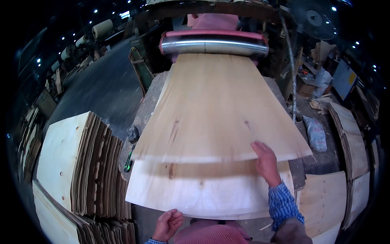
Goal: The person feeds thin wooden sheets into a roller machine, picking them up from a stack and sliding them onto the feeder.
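A wide, pale wood veneer sheet (211, 110) runs from a shiny metal roller (219, 44) toward me, its near edge raised above the sheets below. My right hand (266, 160) grips that near edge on the right, fingers on top and thumb lower down. Beneath it lies a stack of paler veneer sheets (203, 193), with a slightly bowed front edge. Beside the front edge of this stack, toward the left, is my left hand (168, 224), its fingers loosely curled and nothing visible in them. Whether its fingertips touch the stack, I cannot tell.
Tall bundles of veneer (97, 162) stand at the left. A green-handled tool (128, 162) and a small dark object (133, 134) lie on the bench edge. More sheets (323, 199) rest low at the right, near a white sack (315, 134). A thin pole (290, 61) rises there.
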A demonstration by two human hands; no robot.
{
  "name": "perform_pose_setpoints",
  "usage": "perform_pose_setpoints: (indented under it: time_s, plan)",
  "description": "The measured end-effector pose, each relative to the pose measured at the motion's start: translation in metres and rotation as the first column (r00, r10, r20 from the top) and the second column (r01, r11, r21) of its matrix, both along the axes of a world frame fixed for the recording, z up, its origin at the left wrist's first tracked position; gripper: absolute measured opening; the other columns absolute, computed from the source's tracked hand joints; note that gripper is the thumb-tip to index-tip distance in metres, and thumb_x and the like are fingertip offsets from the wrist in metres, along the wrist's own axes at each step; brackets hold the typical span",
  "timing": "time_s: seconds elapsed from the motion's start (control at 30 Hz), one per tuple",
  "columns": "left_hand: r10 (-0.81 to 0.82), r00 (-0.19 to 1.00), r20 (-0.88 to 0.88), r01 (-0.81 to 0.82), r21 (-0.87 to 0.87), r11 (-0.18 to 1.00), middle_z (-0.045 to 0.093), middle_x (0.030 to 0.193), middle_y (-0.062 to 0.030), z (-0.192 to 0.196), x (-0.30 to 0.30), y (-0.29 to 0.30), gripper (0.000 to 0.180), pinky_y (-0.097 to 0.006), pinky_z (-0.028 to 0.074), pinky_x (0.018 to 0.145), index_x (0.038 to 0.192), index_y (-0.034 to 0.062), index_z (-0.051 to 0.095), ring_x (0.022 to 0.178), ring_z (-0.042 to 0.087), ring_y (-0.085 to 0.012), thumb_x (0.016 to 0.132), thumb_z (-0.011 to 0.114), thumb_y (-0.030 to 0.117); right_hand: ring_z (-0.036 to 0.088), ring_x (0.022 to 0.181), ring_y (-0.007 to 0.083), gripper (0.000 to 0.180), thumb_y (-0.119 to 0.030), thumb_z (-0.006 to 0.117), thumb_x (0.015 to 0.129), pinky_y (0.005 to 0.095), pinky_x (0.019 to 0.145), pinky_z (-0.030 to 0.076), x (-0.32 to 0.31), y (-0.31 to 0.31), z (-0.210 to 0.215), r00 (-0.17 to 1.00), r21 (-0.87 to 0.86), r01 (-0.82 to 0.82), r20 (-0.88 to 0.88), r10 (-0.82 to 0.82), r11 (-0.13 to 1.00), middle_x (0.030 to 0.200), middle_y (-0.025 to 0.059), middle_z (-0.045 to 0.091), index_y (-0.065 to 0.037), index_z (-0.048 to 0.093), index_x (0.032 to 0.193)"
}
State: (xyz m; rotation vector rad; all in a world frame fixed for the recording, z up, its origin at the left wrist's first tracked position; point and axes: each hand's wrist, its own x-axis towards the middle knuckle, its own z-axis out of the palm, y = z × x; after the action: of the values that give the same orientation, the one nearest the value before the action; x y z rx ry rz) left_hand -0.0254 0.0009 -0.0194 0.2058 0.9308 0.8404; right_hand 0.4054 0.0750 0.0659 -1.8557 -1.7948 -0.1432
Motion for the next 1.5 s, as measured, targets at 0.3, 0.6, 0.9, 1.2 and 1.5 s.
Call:
perform_pose_setpoints:
  time_s: [0.3, 0.6, 0.9, 1.2, 1.5]
  plan:
    - [0.395, 0.896, -0.202, -0.414, -0.064, 0.908, 0.067, 0.091, -0.0089, -0.014, -0.009, -0.038, 0.020, -0.033, 0.055, 0.067, 0.102, 0.0054, 0.058, 0.081, 0.066, -0.0218, 0.094, 0.050, 0.021, 0.054, 0.108, 0.0346, 0.050, 0.006, 0.056, 0.072, 0.0425, 0.092, 0.045, 0.070, 0.167, -0.066, 0.998, 0.082, -0.010, 0.064, 0.005, 0.997, 0.122, 0.0194, 0.055, -0.004, 0.055, 0.120]
    - [0.375, 0.894, -0.243, -0.393, -0.027, 0.919, 0.060, 0.100, -0.0063, -0.004, 0.018, -0.006, 0.018, -0.033, 0.052, 0.079, 0.104, 0.0068, 0.054, 0.095, 0.061, -0.0205, 0.094, 0.051, 0.021, 0.046, 0.120, 0.0397, 0.039, -0.021, 0.053, 0.090, 0.0452, 0.101, 0.039, 0.020, 0.105, -0.157, 0.997, -0.133, 0.077, 0.042, -0.072, 0.988, 0.132, 0.0219, 0.048, -0.005, 0.052, 0.126]
    - [0.273, 0.957, 0.096, -0.275, 0.015, 0.961, 0.062, 0.101, -0.0062, 0.027, 0.015, 0.011, 0.022, -0.030, 0.053, 0.071, 0.112, 0.0069, 0.053, 0.088, 0.063, -0.0190, 0.096, 0.051, 0.022, 0.037, 0.129, 0.0395, 0.050, -0.020, 0.060, 0.085, 0.0458, 0.107, 0.030, -0.058, -0.109, -0.111, 0.996, -0.292, 0.013, -0.081, -0.038, 0.956, 0.138, 0.0208, 0.042, -0.003, 0.047, 0.130]
    - [0.065, 0.998, 0.008, -0.063, 0.402, 0.914, 0.066, 0.089, -0.0097, 0.125, 0.025, 0.073, 0.024, -0.026, 0.053, 0.055, 0.111, -0.0001, 0.053, 0.071, 0.064, -0.0163, 0.094, 0.053, 0.016, 0.038, 0.130, 0.0359, 0.065, -0.009, 0.066, 0.072, 0.0449, 0.107, 0.031, -0.081, -0.149, 0.003, 0.998, -0.288, -0.015, -0.055, -0.002, 0.957, 0.139, 0.0184, 0.042, -0.005, 0.046, 0.133]
    - [0.095, 0.994, -0.047, -0.086, 0.170, 0.982, 0.063, 0.099, -0.0137, 0.056, 0.010, 0.029, 0.035, -0.030, 0.054, 0.055, 0.124, 0.0002, 0.045, 0.076, 0.064, -0.0229, 0.092, 0.053, 0.013, 0.047, 0.121, 0.0388, 0.066, 0.007, 0.057, 0.062, 0.0432, 0.103, 0.037, -0.071, -0.181, -0.039, 0.995, -0.203, 0.088, 0.057, -0.078, 0.975, 0.129, 0.0206, 0.052, -0.002, 0.052, 0.127]
